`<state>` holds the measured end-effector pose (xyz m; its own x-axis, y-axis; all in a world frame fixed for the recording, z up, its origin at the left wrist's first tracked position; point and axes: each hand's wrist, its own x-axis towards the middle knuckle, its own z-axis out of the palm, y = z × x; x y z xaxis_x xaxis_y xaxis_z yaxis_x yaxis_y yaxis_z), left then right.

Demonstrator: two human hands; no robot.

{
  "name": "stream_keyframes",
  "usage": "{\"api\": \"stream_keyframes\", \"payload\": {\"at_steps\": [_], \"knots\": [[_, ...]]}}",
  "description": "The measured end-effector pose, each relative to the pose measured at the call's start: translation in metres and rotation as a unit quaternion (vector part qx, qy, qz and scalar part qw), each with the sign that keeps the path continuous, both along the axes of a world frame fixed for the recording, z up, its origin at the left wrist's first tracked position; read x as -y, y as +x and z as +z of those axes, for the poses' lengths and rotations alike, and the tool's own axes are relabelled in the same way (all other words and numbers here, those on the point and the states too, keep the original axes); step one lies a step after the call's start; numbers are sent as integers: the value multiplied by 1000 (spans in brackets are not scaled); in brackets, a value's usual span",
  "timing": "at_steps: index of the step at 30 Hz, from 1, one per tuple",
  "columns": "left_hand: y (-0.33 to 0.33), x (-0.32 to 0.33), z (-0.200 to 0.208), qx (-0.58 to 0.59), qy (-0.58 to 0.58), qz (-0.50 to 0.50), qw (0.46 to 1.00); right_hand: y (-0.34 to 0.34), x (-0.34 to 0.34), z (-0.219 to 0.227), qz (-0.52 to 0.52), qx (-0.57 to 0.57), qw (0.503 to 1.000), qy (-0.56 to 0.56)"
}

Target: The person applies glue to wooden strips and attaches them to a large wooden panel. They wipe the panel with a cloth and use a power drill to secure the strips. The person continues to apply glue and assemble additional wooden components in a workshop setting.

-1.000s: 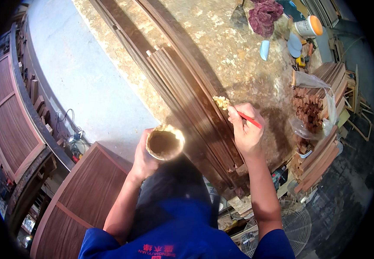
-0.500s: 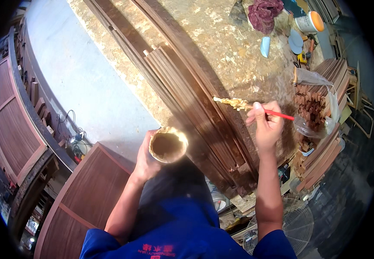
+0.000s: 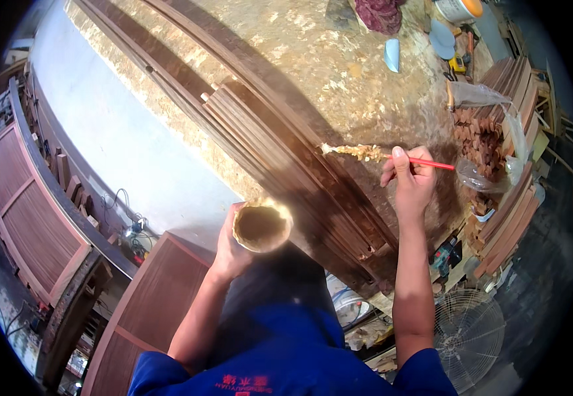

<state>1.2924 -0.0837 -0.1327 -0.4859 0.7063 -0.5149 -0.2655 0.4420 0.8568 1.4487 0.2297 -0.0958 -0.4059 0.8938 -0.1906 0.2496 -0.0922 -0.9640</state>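
My left hand [image 3: 231, 247] is wrapped round a glue cup [image 3: 262, 226] whose rim is thickly crusted; its inside looks brownish. In my right hand [image 3: 410, 178] I grip a glue brush [image 3: 359, 152] by its red end, pinched between thumb and fingers. The brush's shaft is caked with yellowish dried glue, and its pale tip points left. That tip hangs over or close beside a bundle of long brown wood strips [image 3: 280, 158] lying slantwise on the bench. Whether the tip touches the wood, I cannot tell.
A glue-stained bench top [image 3: 359, 92] spreads beyond the strips. Stacked small wood pieces [image 3: 481, 145] with clear plastic stand at right, near a wire fan guard [image 3: 468, 336]. A dark red cloth [image 3: 379, 14] and white tub [image 3: 457, 9] sit far back. Brown wood panels [image 3: 147, 290] stand at left.
The view has shifted, so the bench and strips appear further left and higher. Both hands keep their hold; the brush tip now sits slightly further left along the strips.
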Motion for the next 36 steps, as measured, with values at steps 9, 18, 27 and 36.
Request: {"api": "stream_keyframes", "payload": {"at_steps": [9, 18, 27, 36], "knots": [[-6, -11, 8, 23, 12, -15, 1000, 6, 7, 1, -7, -32, 999, -7], [2, -69, 46, -98, 45, -132, 985, 78, 55, 154, 37, -55, 993, 97], [150, -172, 91, -122, 176, -351, 912, 196, 76, 190, 175, 118, 947, 241], [327, -229, 94, -160, 230, -463, 841, 474, 104, 168, -288, -78, 954, -19]]}}
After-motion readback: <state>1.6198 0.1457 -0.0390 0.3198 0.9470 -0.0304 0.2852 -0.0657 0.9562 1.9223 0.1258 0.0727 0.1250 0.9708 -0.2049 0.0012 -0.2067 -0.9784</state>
